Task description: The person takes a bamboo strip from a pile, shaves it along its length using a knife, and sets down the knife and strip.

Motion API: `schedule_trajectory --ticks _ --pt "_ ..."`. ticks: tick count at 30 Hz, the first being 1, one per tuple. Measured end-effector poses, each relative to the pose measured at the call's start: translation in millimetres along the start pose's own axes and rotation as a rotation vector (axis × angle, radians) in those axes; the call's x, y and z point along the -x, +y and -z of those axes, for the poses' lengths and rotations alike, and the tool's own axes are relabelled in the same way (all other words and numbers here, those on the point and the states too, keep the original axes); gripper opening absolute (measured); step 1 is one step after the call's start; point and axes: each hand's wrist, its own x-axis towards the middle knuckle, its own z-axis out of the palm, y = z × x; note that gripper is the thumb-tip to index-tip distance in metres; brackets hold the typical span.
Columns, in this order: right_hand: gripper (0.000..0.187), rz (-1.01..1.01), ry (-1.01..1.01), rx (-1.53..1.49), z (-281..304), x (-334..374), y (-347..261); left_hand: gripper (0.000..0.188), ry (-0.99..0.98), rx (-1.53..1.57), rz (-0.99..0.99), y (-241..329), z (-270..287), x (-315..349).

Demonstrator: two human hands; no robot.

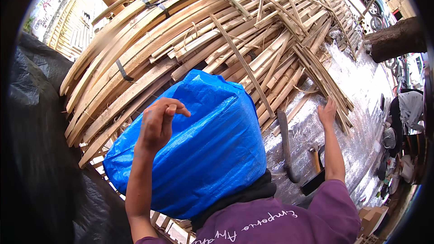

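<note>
Left hand (pixel 156 124) hangs over the blue tarp (pixel 217 131) left of center, fingers curled in together. Machete (pixel 285 144) sits just right of center, then the right hand (pixel 327 112) at some bamboo strips (pixel 322 81), can't tell if those fingers are gripping.

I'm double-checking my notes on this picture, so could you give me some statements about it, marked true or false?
1. The left hand appears in front of the blue sheet. True.
2. The left hand visibly grips a hammer. False: nothing shows in it.
3. The right hand is at the bamboo strips. True.
4. The long dark blade lies right of the wooden-handled tool. False: it lies left of it.
5. The shirt is purple. True.
</note>
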Motion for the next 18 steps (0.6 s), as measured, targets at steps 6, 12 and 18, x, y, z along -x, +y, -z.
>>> schedule_trajectory --ticks 6,12,18 --pt "0.08 -0.235 -0.271 0.153 -14.4 -70.4 9.3 0.043 0.323 -0.138 0.417 -3.7 87.1 128.0" --pt "0.081 -0.288 -0.3 0.121 -28.7 -88.0 -5.1 0.03 0.493 -0.327 0.723 0.3 127.0 251.2" --pt "0.073 -0.108 -0.162 0.123 -37.3 -117.4 6.4 0.035 0.703 -0.325 0.663 -5.6 97.8 283.5"
